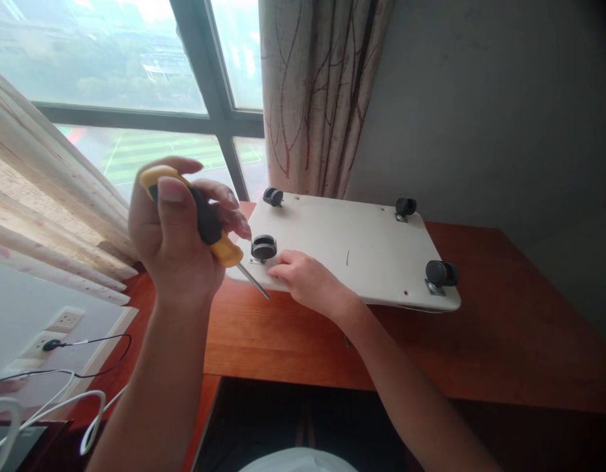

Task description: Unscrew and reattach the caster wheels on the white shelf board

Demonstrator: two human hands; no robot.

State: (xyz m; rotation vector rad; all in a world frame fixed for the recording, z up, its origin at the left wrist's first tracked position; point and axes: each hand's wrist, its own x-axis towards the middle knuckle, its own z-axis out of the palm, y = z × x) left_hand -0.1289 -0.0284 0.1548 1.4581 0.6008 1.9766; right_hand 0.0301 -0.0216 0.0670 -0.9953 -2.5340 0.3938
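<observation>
My left hand (168, 246) is raised in the air, closed around the yellow-and-black handle of a screwdriver (208, 219). Its metal shaft slants down to the right, with the tip apart from the board. A white board (327, 239) with rounded corners lies flat, bearing several black casters. Beside the near-left caster (263, 247), my right hand (307, 278) rests at the board's front edge, its fingers drawn together by the mounting plate. Whatever those fingertips may hold is hidden. The near-right caster (441, 273) stands on a metal plate at the opposite corner.
The board lies on a reddish-brown wooden desk (519, 314). Behind it are a curtain (313, 98) and a grey wall. A window is at the left. White cables (94, 419) and a wall socket (67, 319) with a black plug are at the lower left.
</observation>
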